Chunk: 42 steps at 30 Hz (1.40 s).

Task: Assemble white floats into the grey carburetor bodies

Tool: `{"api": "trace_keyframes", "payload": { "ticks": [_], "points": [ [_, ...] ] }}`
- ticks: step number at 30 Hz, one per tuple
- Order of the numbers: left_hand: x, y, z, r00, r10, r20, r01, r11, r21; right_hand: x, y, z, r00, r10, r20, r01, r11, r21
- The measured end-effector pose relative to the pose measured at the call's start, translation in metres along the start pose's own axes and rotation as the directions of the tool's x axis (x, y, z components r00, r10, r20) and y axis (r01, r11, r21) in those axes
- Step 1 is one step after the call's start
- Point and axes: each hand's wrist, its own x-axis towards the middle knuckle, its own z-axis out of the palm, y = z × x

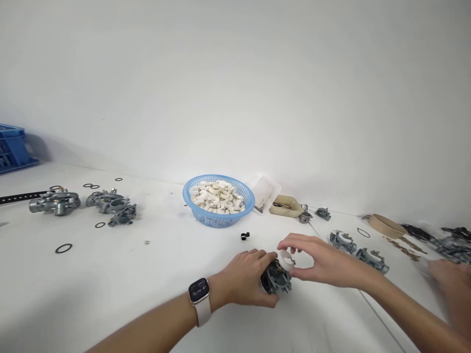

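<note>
Ideally, the left hand (248, 277), curled around the carburetor (278, 280) at the frame's lower centre, should brace it while the right hand (319, 262), pinching the float (283, 261) between thumb and fingers at its upper edge, aligns gently without forcing.

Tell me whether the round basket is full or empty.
The basket is full, or nearly so: white parts are heaped close to its top.

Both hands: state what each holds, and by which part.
Left hand: metal part, around its left side. Right hand: white piece, by its edges.
</note>
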Motion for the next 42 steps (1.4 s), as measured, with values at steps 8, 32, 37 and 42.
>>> {"api": "trace_keyframes", "payload": {
  "ticks": [8, 32, 37, 42],
  "points": [
    [0.001, -0.002, -0.006, 1.000, 0.012, 0.022, -0.012, 1.000, -0.001, 0.009, 0.003, 0.028, 0.999, -0.038, 0.032, 0.037, 0.998, 0.043],
    [-0.001, 0.006, -0.006, 0.999, -0.027, -0.043, 0.027, 1.000, 0.008, 0.162, 0.113, 0.016, 0.951, 0.296, -0.086, -0.308, 0.895, -0.322],
    [-0.002, 0.004, -0.004, 1.000, -0.007, -0.029, 0.009, 0.998, 0.054, 0.182, 0.122, 0.035, 0.950, 0.308, -0.058, -0.309, 0.885, -0.347],
    [-0.002, 0.002, -0.002, 0.998, 0.025, -0.053, -0.020, 0.995, 0.093, 0.181, 0.135, 0.043, 0.948, 0.311, -0.061, -0.312, 0.882, -0.354]
  ]
}}
